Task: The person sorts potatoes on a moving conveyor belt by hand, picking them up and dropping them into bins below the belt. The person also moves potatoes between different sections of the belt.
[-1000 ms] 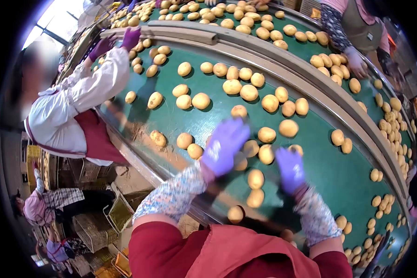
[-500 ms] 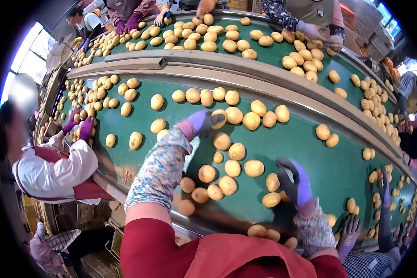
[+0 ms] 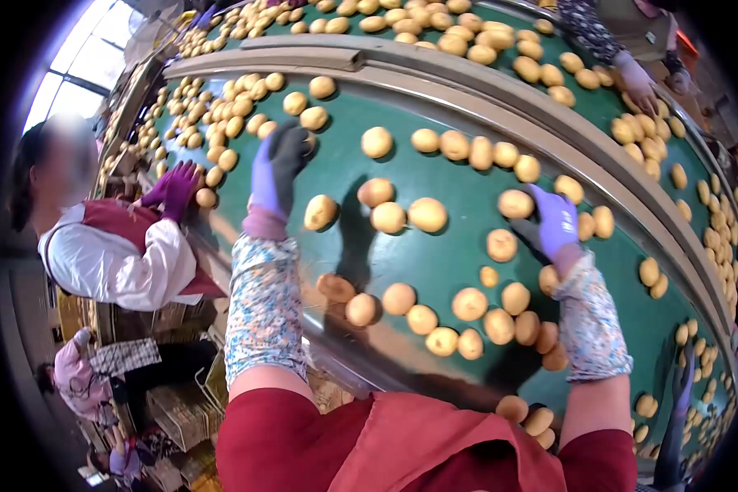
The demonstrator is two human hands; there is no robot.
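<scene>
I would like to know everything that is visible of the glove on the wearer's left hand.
The glove on the left hand is two-toned: purple on the back, dark grey over the fingers. It looks like fabric with a coating. Its mauve cuff meets a flowered sleeve. The fingers point away from the body, above the green belt. A potato lies near the fingertips; whether the glove touches one is unclear.

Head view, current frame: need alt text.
A person's purple-gloved left hand and right hand reach out over a green belt scattered with potatoes. A co-worker in white and maroon is beside the belt, at the picture's left.
</scene>
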